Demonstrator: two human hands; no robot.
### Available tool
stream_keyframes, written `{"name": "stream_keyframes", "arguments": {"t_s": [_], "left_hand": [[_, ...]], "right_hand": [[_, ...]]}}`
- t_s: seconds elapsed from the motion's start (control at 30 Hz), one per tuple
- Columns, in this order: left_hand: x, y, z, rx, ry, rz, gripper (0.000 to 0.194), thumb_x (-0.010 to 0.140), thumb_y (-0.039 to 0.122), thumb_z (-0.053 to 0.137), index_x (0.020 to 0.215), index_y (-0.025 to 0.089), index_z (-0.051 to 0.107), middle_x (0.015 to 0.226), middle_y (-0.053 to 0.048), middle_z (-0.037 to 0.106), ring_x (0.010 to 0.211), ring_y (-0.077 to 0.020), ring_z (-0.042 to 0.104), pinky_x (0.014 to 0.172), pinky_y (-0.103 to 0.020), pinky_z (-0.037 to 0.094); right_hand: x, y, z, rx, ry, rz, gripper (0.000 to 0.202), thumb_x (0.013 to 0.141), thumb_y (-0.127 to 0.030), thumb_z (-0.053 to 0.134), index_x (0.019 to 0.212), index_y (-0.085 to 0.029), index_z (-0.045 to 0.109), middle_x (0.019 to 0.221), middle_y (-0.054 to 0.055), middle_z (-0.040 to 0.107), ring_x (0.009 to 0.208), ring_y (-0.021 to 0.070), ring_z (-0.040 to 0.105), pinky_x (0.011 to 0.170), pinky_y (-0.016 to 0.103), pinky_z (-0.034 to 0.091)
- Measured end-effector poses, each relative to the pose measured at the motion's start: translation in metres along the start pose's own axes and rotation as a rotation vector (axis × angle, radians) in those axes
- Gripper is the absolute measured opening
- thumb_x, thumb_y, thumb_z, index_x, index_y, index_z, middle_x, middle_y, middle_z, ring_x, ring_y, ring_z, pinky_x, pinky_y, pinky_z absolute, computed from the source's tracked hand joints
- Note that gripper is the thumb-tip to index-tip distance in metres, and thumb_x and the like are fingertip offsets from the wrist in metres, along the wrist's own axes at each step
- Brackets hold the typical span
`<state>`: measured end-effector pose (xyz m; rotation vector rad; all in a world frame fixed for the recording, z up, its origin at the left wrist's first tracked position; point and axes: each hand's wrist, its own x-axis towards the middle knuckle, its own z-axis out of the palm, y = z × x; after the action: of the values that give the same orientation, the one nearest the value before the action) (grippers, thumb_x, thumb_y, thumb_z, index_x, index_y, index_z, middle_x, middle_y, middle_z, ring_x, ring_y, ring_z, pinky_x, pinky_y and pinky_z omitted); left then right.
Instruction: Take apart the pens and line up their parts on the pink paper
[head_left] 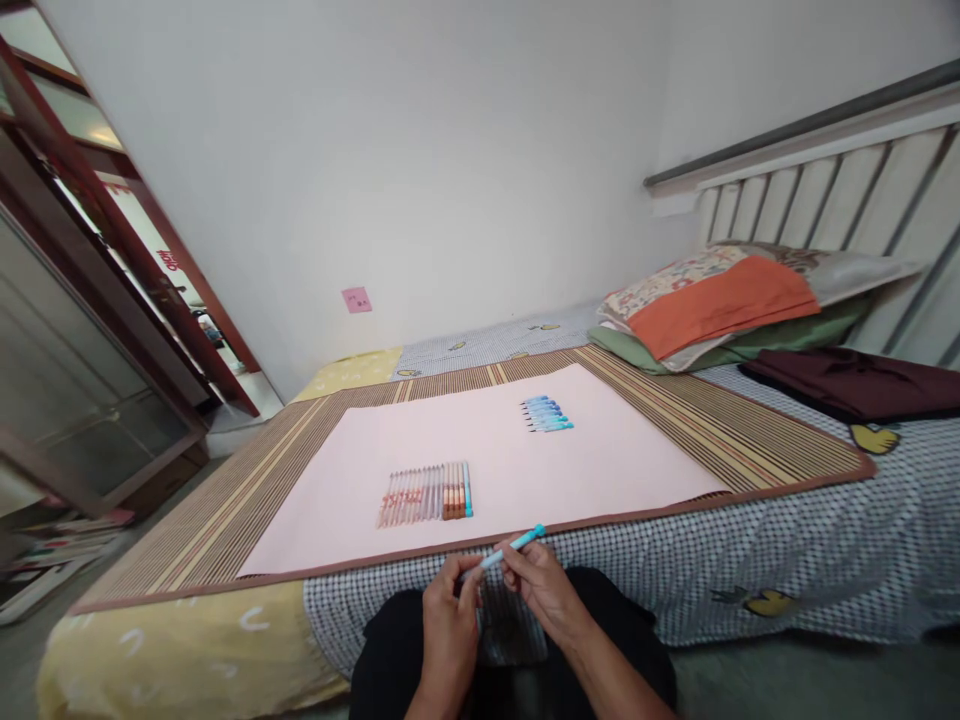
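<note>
A light blue pen (517, 543) with a turquoise end is held slantwise between both hands, above the bed's front edge. The fingers of my left hand (452, 615) pinch its lower left end. My right hand (541, 590) grips its middle, below the turquoise end. On the pink sheet (322, 500) lies a row of several pens (412, 495), clear and brownish, with one turquoise pen (468, 490) at its right end. Farther back, several blue pens (546, 413) lie side by side, shading from dark to light blue.
Under the sheet, a striped mat (262, 470) covers the checked bedding (795, 560). Pillows (727, 305) and folded dark cloth (855, 383) lie at the right. A pink note (357, 300) is on the wall. A doorway stands at the left.
</note>
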<state>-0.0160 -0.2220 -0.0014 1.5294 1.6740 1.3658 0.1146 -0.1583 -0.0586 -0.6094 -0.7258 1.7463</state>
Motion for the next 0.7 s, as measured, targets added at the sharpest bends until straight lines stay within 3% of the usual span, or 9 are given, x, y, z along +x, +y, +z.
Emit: {"name": "stream_keyframes", "arguments": {"t_s": [0.23, 0.37, 0.47, 0.53, 0.6, 0.7], "left_hand": [[0.004, -0.003, 0.003, -0.058, 0.038, -0.039, 0.049, 0.086, 0.064, 0.057, 0.061, 0.022, 0.052, 0.055, 0.003, 0.047, 0.054, -0.0137, 0.042, 0.053, -0.026, 0.034], [0.01, -0.008, 0.004, -0.158, 0.023, -0.202, 0.06, 0.078, 0.077, 0.056, 0.055, 0.024, 0.044, 0.045, 0.006, 0.038, 0.043, -0.0106, 0.034, 0.045, -0.025, 0.025], [0.013, -0.008, 0.001, -0.241, -0.05, -0.283, 0.057, 0.079, 0.074, 0.058, 0.061, 0.02, 0.055, 0.044, 0.004, 0.048, 0.037, -0.0096, 0.036, 0.042, -0.024, 0.026], [0.014, -0.007, 0.0, -0.349, -0.075, -0.25, 0.05, 0.073, 0.066, 0.071, 0.083, 0.017, 0.066, 0.056, 0.002, 0.061, 0.042, -0.0105, 0.047, 0.044, -0.023, 0.035], [0.014, -0.004, -0.001, -0.443, -0.085, -0.199, 0.052, 0.066, 0.056, 0.082, 0.097, 0.018, 0.068, 0.069, 0.001, 0.068, 0.052, -0.0121, 0.056, 0.052, -0.024, 0.045], [0.012, -0.002, 0.0, -0.449, -0.089, -0.183, 0.043, 0.07, 0.054, 0.08, 0.087, 0.017, 0.067, 0.069, -0.002, 0.071, 0.055, -0.0129, 0.061, 0.056, -0.024, 0.048]], "right_hand": [[-0.002, 0.0, 0.004, -0.023, -0.026, -0.02, 0.04, 0.064, -0.049, 0.091, 0.074, -0.017, 0.071, 0.058, -0.003, 0.059, 0.05, 0.0089, 0.046, 0.05, 0.024, 0.032], [-0.003, 0.001, 0.004, -0.032, -0.037, -0.022, 0.04, 0.064, -0.049, 0.091, 0.079, -0.017, 0.072, 0.06, -0.003, 0.06, 0.052, 0.0089, 0.047, 0.051, 0.023, 0.034], [0.0, 0.003, 0.003, -0.012, -0.02, -0.014, 0.041, 0.064, -0.05, 0.091, 0.079, -0.017, 0.072, 0.06, -0.004, 0.06, 0.052, 0.009, 0.047, 0.051, 0.023, 0.033], [0.003, 0.004, 0.002, 0.007, 0.003, -0.015, 0.041, 0.063, -0.05, 0.091, 0.075, -0.017, 0.071, 0.061, -0.003, 0.059, 0.052, 0.0089, 0.046, 0.051, 0.024, 0.034], [0.005, 0.004, 0.001, 0.03, 0.022, -0.005, 0.042, 0.063, -0.051, 0.092, 0.074, -0.016, 0.071, 0.061, -0.003, 0.06, 0.052, 0.0089, 0.045, 0.051, 0.024, 0.034], [0.005, 0.001, 0.001, 0.038, 0.016, 0.01, 0.04, 0.064, -0.05, 0.091, 0.077, -0.016, 0.073, 0.063, -0.002, 0.06, 0.054, 0.0093, 0.046, 0.052, 0.024, 0.035]]}}
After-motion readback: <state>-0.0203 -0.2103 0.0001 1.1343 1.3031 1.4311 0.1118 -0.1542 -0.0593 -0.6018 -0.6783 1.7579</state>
